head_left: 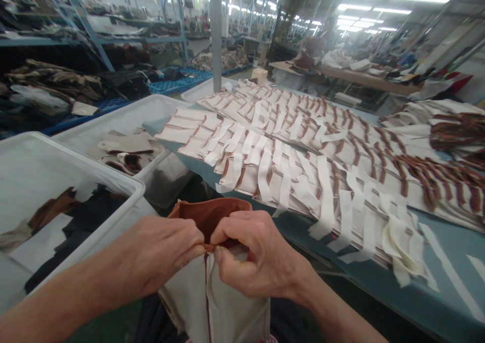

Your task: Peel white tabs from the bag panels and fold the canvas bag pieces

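Both my hands grip one piece of work low in the middle of the view: a cream fabric panel [223, 302] topped with a brown leather part [206, 214]. My left hand [159, 254] is closed, pinching the brown edge from the left. My right hand [257, 254] is closed too, its fingers curled over the same edge from the right. The fingertips of both hands nearly touch. The piece hangs below the front edge of the blue-grey table [428, 292].
Rows of overlapping cream and brown pieces with white strips [303, 166] cover the table. Two white plastic bins stand at left: the near bin [125, 181] holds dark scraps, the far bin [151, 105] cream pieces. Shelving and a pillar [215, 35] lie behind.
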`<state>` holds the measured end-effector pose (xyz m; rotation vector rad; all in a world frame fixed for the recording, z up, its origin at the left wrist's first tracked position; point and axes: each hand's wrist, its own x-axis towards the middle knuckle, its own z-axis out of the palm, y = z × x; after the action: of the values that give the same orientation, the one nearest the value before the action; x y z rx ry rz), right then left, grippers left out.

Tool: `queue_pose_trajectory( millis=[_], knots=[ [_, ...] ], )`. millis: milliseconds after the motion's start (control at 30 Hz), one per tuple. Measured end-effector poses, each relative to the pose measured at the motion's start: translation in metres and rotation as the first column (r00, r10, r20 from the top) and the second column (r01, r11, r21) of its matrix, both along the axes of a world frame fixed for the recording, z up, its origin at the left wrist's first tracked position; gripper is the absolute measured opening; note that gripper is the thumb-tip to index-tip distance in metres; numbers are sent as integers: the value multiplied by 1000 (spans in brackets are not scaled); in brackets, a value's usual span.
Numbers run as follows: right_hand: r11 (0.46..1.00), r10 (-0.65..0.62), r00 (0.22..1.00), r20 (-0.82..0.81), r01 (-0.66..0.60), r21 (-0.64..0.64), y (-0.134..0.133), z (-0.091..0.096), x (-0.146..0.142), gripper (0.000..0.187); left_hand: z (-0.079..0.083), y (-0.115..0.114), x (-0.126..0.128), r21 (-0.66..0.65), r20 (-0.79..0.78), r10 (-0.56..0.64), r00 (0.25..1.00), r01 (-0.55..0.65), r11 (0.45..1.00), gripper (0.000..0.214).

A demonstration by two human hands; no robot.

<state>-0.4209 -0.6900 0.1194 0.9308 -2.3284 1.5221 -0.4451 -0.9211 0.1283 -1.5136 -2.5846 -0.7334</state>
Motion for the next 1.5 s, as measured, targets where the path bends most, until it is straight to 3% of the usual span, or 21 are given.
queue_pose_trajectory(
  millis=[67,133,233,433,500,633,767,900,1000,1100,1200,1267,1367,1500],
  knots=[
    [998,45,997,67,-43,-35,0,-4,-1,12,-8,-1,-2,40,-26,-56,998,57,998,31],
    [993,102,972,213,-87,-81,2,-5,-3,11,-11,1,-2,64,-15,-35,999,36,997,30],
    [980,191,874,446,-147,-131,8,-1,-4,10,-8,6,1,76,-29,-30,999,32,997,28],
    [946,317,760,567,-214,-243,10,1,-8,45,7,15,4,61,-56,-38,998,42,997,35],
    [932,350,766,539,-229,-280,7,-1,-9,47,12,15,2,60,77,-35,996,30,998,37],
    [932,335,869,365,-250,-262,5,1,-6,40,23,14,-1,54,352,-27,936,9,999,37],
    [976,215,960,182,-218,-1,11,7,1,31,32,15,1,65,434,-31,901,3,998,40],
    [952,184,964,191,-223,210,13,12,6,26,35,16,3,91,483,-65,873,24,996,44],
    [964,174,984,25,-176,201,9,16,12,27,34,11,1,149,551,-91,829,10,989,52],
    [989,117,986,-122,-105,102,8,17,19,27,29,-2,0,236,625,-72,777,-101,966,62],
    [999,36,997,-70,-34,21,16,7,21,33,23,-17,3,264,657,-34,753,-188,946,66],
    [999,-32,999,3,32,24,23,-5,18,37,21,-23,7,261,636,-35,771,-173,950,61],
    [989,-103,993,63,95,114,27,-23,9,40,20,-27,11,254,596,-73,800,-101,962,47],
    [971,-82,990,112,54,234,20,-34,-1,34,22,-25,13,137,614,-30,789,-70,988,9]
  ],
)
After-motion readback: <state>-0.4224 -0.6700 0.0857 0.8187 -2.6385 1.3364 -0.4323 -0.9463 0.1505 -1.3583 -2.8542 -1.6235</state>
